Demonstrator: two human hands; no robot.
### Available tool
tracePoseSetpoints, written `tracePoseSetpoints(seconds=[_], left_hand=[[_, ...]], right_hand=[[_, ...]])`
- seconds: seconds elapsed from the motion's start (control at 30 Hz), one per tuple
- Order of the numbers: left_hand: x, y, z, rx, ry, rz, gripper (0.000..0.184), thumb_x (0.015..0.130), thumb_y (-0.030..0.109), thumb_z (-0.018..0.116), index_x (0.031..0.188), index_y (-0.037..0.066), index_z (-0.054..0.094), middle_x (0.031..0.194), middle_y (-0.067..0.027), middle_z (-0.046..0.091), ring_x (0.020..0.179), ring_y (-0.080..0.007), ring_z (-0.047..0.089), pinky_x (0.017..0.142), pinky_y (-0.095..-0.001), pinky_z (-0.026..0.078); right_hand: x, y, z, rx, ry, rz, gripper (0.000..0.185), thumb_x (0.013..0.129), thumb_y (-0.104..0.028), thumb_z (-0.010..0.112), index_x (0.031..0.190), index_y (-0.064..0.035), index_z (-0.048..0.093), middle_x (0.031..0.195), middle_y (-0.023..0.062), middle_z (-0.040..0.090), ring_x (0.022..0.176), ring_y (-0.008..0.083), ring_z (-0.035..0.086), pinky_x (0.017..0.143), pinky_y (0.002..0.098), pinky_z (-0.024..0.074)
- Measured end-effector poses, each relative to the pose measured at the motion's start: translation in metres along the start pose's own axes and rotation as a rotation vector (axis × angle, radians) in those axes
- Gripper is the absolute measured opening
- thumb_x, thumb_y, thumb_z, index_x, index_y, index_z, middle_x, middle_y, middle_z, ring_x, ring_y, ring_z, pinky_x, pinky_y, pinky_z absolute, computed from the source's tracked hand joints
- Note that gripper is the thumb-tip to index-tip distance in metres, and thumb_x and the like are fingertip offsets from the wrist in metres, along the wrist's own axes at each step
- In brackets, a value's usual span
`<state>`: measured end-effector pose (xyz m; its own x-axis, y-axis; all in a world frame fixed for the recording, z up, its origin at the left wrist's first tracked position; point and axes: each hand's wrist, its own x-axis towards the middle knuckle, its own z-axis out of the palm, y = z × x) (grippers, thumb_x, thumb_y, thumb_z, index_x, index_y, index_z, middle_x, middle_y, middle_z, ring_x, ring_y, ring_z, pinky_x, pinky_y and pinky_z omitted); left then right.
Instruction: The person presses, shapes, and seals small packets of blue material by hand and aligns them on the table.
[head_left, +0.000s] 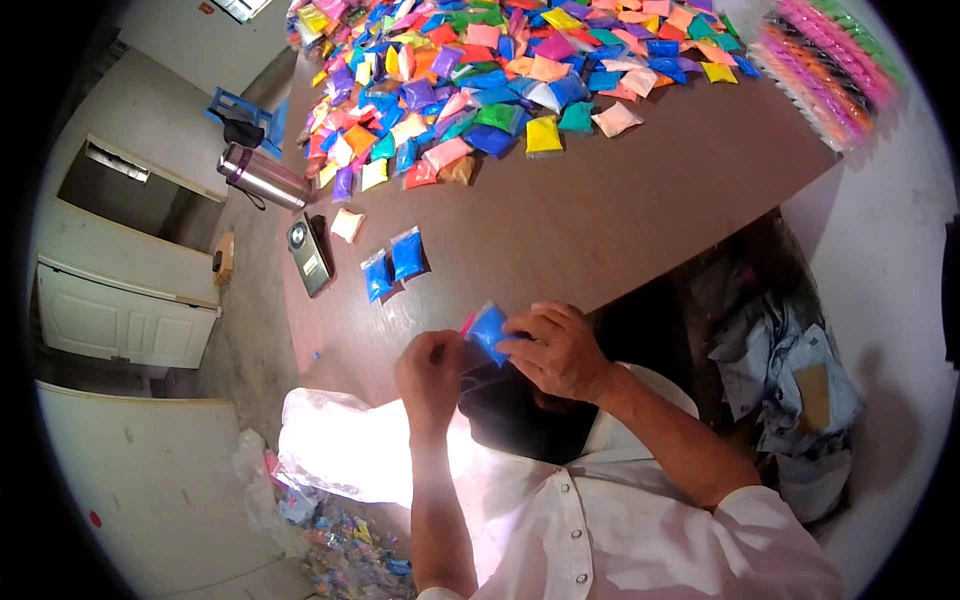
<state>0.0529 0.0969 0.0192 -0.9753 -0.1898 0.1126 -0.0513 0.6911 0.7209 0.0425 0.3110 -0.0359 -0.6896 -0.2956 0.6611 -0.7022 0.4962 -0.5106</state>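
A small clear packet of blue filling (488, 332) is up off the brown table near its front edge. My right hand (560, 350) is closed on the packet's right side, pinching it between thumb and fingers. At the packet's left edge, my left hand (430, 365) has its fingers pinched together. A bit of pink shows by the left fingertips; what they grip is hidden. Farther off on the table lie two more blue packets (407, 254), side by side, and a pale peach packet (347, 225).
A heap of many-coloured packets (480, 90) covers the far part of the table (660, 190). At the left edge are a phone (309, 256) and a steel flask (264, 177). Bundled coloured strips (815, 75) lie at the far right corner. Plastic bags (800, 375) sit below right.
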Motion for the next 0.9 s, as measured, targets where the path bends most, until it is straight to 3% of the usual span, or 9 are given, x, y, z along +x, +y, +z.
tracePoseSetpoints(seconds=[0.2,0.27,0.43,0.53,0.6,0.7,0.77,0.83,0.9], left_hand=[[-0.013,-0.002,0.007,0.003,-0.001,0.118,0.008,0.094,0.004,0.077,0.097,-0.004,0.076,0.082,-0.0105,0.074,0.074,-0.0133,0.068,0.070,-0.0298,0.054],[-0.005,-0.014,0.000,0.025,0.058,0.048,0.007,0.094,0.004,0.076,0.095,-0.003,0.075,0.086,-0.0160,0.074,0.075,-0.0252,0.073,0.072,-0.0349,0.056],[-0.016,-0.006,-0.013,-0.015,0.066,0.018,0.010,0.095,0.006,0.076,0.098,-0.004,0.075,0.086,-0.0153,0.075,0.076,-0.0236,0.072,0.073,-0.0339,0.055],[-0.024,-0.001,-0.010,-0.075,0.085,-0.001,0.011,0.095,0.007,0.076,0.099,-0.003,0.075,0.086,-0.0145,0.075,0.075,-0.0225,0.072,0.072,-0.0332,0.055],[-0.026,0.003,-0.004,-0.125,0.096,-0.019,0.011,0.096,0.007,0.076,0.100,-0.002,0.075,0.087,-0.0141,0.075,0.075,-0.0220,0.072,0.072,-0.0328,0.055],[-0.031,0.014,0.011,-0.207,0.078,0.043,0.009,0.095,0.007,0.077,0.100,0.000,0.076,0.087,-0.0131,0.075,0.075,-0.0213,0.071,0.071,-0.0322,0.055],[-0.033,0.024,0.023,-0.212,0.006,0.130,0.010,0.098,0.005,0.076,0.100,-0.004,0.075,0.082,-0.0057,0.072,0.074,-0.0095,0.064,0.068,-0.0257,0.051],[-0.036,0.024,0.037,-0.231,-0.033,0.155,0.009,0.097,0.005,0.076,0.101,-0.003,0.076,0.084,-0.0076,0.073,0.074,-0.0117,0.066,0.069,-0.0271,0.052],[-0.037,0.027,0.046,-0.177,-0.065,0.210,0.009,0.095,0.004,0.077,0.101,-0.002,0.076,0.085,-0.0110,0.074,0.073,-0.0161,0.068,0.069,-0.0290,0.054]], right_hand=[[0.001,-0.001,-0.003,0.038,-0.039,0.011,0.020,0.086,-0.014,0.081,0.106,-0.0135,0.077,0.116,0.0049,0.070,0.111,0.0268,0.067,0.107,0.0463,0.0472],[0.002,-0.001,-0.003,0.035,-0.046,0.009,0.020,0.087,-0.014,0.081,0.106,-0.0133,0.077,0.117,0.0052,0.070,0.111,0.0265,0.066,0.106,0.0464,0.0473],[0.002,-0.010,-0.002,-0.022,0.035,0.064,0.026,0.079,-0.014,0.086,0.103,-0.0160,0.076,0.113,0.0021,0.071,0.106,0.0227,0.067,0.108,0.0442,0.0474],[0.002,-0.017,-0.012,-0.098,0.128,0.150,0.030,0.083,-0.012,0.084,0.111,-0.0121,0.074,0.101,0.0055,0.072,0.093,0.0228,0.070,0.093,0.0410,0.0551],[-0.001,-0.022,-0.015,0.124,0.174,0.452,0.031,0.089,-0.011,0.081,0.118,-0.0060,0.071,0.088,0.0080,0.071,0.075,0.0201,0.070,0.072,0.0335,0.0575],[-0.011,-0.022,-0.020,0.217,0.164,0.624,0.026,0.093,-0.016,0.076,0.116,-0.0042,0.070,0.086,0.0099,0.076,0.070,0.0260,0.074,0.066,0.0370,0.0585],[-0.014,-0.025,-0.026,0.279,0.151,0.690,0.026,0.094,-0.016,0.075,0.116,-0.0034,0.070,0.085,0.0106,0.076,0.072,0.0247,0.075,0.067,0.0362,0.0588],[-0.019,-0.026,-0.025,0.345,0.144,0.758,0.025,0.096,-0.016,0.073,0.116,-0.0025,0.070,0.084,0.0114,0.076,0.074,0.0234,0.076,0.068,0.0355,0.0592],[-0.026,-0.020,-0.019,0.373,0.173,0.730,0.028,0.097,-0.011,0.075,0.121,0.0006,0.067,0.082,0.0056,0.070,0.069,0.0086,0.064,0.063,0.0257,0.0526]])
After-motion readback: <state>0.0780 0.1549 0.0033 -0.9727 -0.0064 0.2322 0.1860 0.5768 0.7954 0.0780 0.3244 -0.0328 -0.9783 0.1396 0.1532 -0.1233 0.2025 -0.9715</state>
